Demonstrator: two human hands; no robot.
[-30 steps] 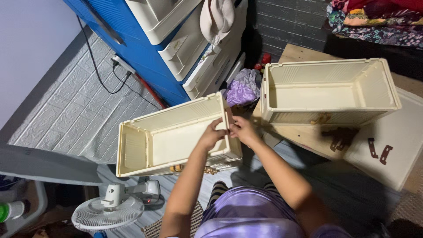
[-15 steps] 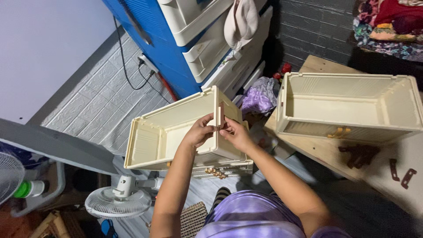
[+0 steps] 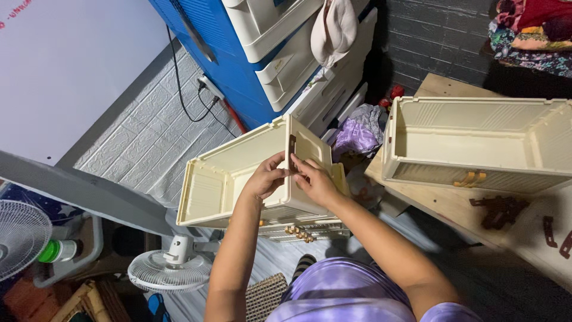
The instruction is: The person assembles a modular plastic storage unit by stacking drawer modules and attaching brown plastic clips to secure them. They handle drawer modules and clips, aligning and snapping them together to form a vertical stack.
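Our left hand (image 3: 266,177) pinches the end wall of the cream bin (image 3: 238,179), while our right hand (image 3: 314,180) curls closed on its brown clip (image 3: 292,145).

Cream plastic drawer bin (image 3: 226,179) is showing a small dark brown clip (image 3: 292,145) on its upright end wall; gold-coloured fittings (image 3: 300,233) are glinting under its front edge. Second bin (image 3: 476,143) is showing the same cream, with a yellow-tan piece (image 3: 471,178) on its side. Dark brown parts (image 3: 499,210) are lying on the pale wood tabletop (image 3: 441,206). Cabinet (image 3: 202,36) is reading bright blue, its drawers (image 3: 286,65) off-white. Wall panel (image 3: 137,143) is showing a white brick-relief pattern; back wall (image 3: 429,42) is showing dark grey brick. Shirt (image 3: 351,298) is reading purple tie-dye. Fan (image 3: 170,271) is white.
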